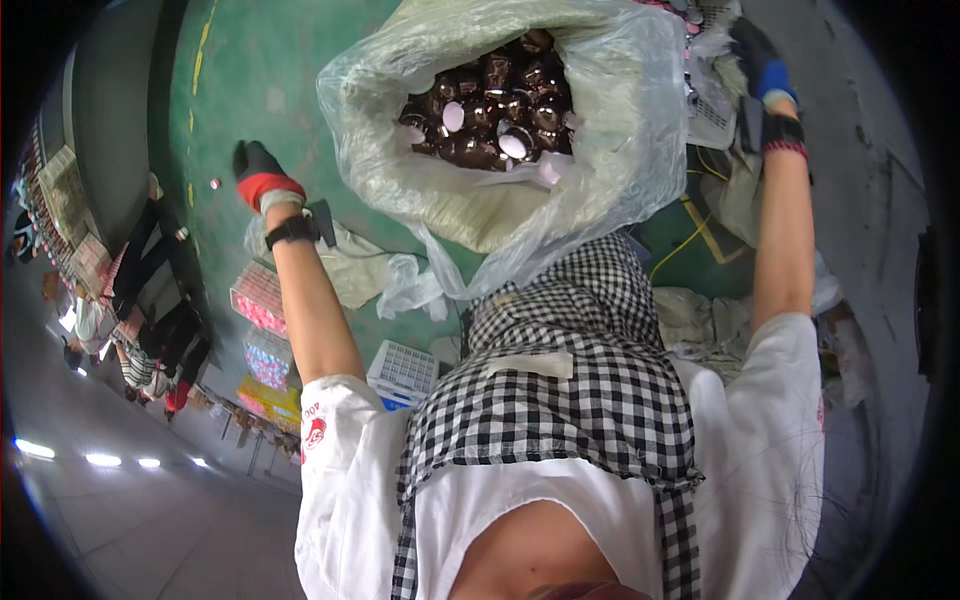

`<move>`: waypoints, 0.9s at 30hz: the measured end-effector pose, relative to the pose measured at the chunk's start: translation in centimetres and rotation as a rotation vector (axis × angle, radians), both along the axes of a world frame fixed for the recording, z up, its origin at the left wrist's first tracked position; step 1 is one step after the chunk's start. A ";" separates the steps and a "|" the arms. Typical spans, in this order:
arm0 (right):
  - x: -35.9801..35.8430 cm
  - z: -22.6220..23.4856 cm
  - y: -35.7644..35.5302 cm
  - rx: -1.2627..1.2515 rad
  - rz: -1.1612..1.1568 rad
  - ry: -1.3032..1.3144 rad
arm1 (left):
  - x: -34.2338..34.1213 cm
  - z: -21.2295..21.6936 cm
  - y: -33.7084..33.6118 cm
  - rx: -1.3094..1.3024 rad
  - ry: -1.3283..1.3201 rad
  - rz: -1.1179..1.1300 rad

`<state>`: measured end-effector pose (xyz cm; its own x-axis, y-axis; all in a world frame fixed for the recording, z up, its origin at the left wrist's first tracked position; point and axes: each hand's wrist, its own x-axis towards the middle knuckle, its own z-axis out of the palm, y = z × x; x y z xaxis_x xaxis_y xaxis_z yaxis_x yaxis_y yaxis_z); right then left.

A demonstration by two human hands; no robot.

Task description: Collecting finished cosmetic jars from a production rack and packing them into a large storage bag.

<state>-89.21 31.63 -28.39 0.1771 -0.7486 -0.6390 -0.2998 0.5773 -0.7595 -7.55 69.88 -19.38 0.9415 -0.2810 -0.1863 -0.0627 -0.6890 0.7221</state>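
My left hand [263, 174], in a dark glove with a red cuff, is held out over the green floor. Its fingers are stretched, and nothing shows in them. Far right, my right hand [762, 62] wears a dark glove with a blue cuff. Its fingers reach forward beside a white plastic basket [712, 122], and I see nothing held in them. Between my arms stands a large sack [440, 205] with a clear plastic liner, its mouth wide. Shiny dark brown rounded pieces [500, 100] fill it, some with pale pink round faces.
A white crate [402, 368] and baskets of pink pieces [262, 310] stand by my left arm. Crumpled cloth [355, 270] lies on the floor [270, 70]. A yellow cord [672, 257] runs at the right. Other people [150, 330] sit at the far left.
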 end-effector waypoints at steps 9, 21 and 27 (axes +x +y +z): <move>25.3 28.7 20.3 -0.630 0.590 0.255 | -19.4 9.3 -10.6 0.079 -0.727 -1.286; 28.4 13.3 33.6 -0.506 1.442 0.793 | -4.5 -2.9 -22.1 0.021 0.123 -1.045; 26.4 18.3 40.5 -0.754 0.931 0.582 | -11.8 6.4 -14.3 -0.423 -0.375 -0.954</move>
<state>-62.81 72.13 -10.08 0.6569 -0.6995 -0.2813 -0.7383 -0.5210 -0.4283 -19.37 55.56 -12.98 0.2820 -0.8943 0.3475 -0.7000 0.0559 0.7119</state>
